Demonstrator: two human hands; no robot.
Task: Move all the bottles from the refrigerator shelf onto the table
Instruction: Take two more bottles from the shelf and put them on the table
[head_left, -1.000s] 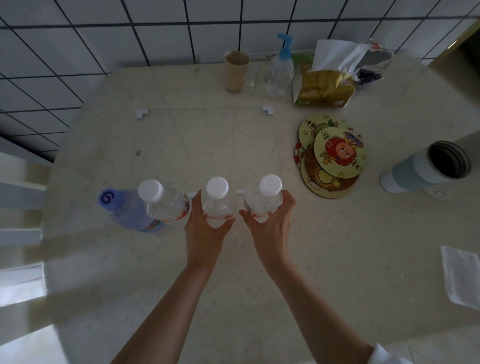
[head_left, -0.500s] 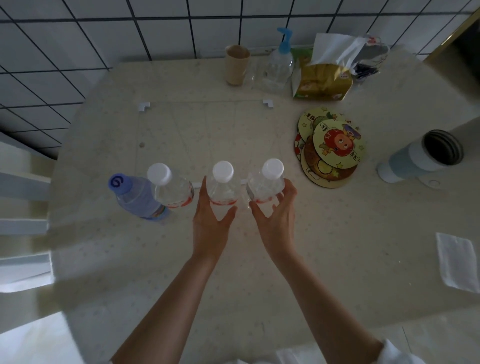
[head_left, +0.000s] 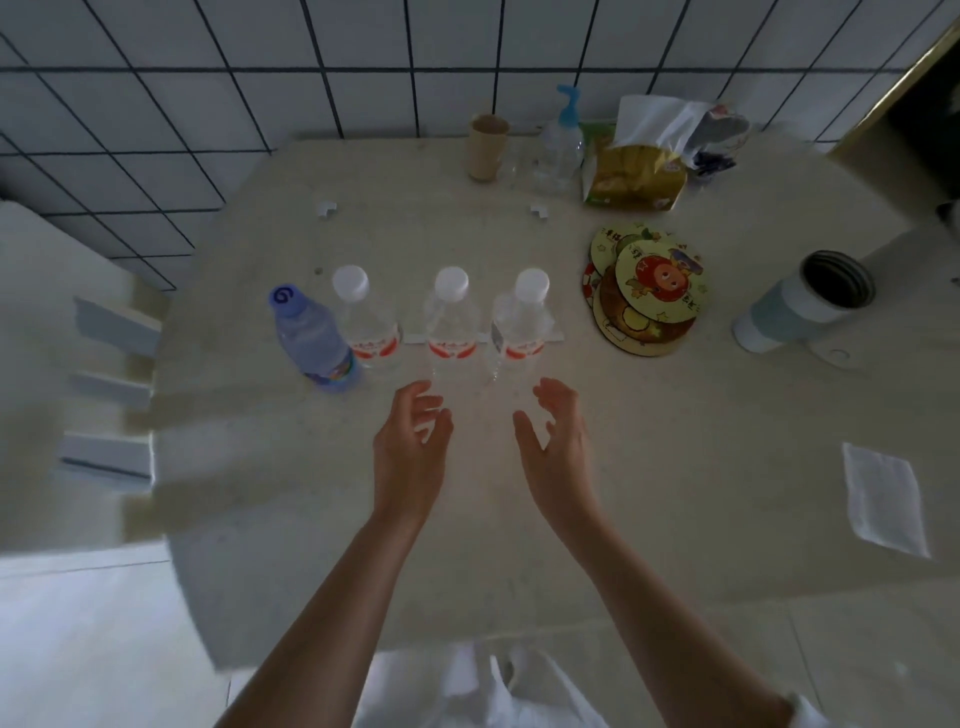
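Several water bottles stand upright in a row on the beige table (head_left: 675, 467). At the left end is a blue-capped bottle (head_left: 311, 338). To its right come three clear bottles with white caps and red labels: the left one (head_left: 366, 325), the middle one (head_left: 451, 325) and the right one (head_left: 522, 325). My left hand (head_left: 410, 447) hovers just in front of the middle bottle with its fingers relaxed, holding nothing. My right hand (head_left: 558, 441) does the same in front of the right bottle. Neither hand touches a bottle.
At the back by the tiled wall stand a paper cup (head_left: 487, 148), a pump bottle (head_left: 561, 145) and a tissue pack (head_left: 636, 174). Round cartoon coasters (head_left: 649, 291) lie to the right, then a tipped tumbler (head_left: 805, 301). A white napkin (head_left: 883, 499) lies near the right edge.
Both hands have let go of the middle and right bottles and pulled back towards me. The two bottles stay standing on the table.
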